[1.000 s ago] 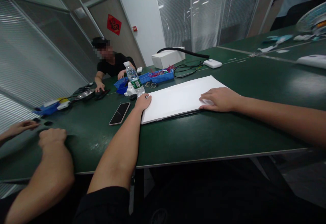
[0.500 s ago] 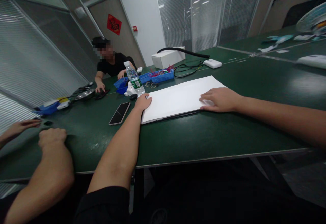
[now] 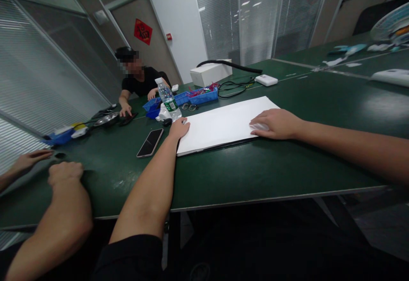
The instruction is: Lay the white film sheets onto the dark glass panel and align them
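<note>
A white panel (image 3: 220, 123) lies flat on the green desk (image 3: 255, 174), long axis running left to right between both hands. The left hand (image 3: 179, 127) touches its left edge, grip unclear, and the right hand (image 3: 275, 124) rests open-palmed on its right end.

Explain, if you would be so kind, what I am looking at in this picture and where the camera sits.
The picture comes from one camera worn on a person's head, looking forward and down, so the two bare arms reaching in from below are that person's own. Their left hand rests on the left end of a flat white panel; whether it grips is unclear. Their right hand lies open on the right end. The panel lies on a green table. Beside it are a black phone, a water bottle and blue trays. The fist at far left belongs to a co-worker.
</note>
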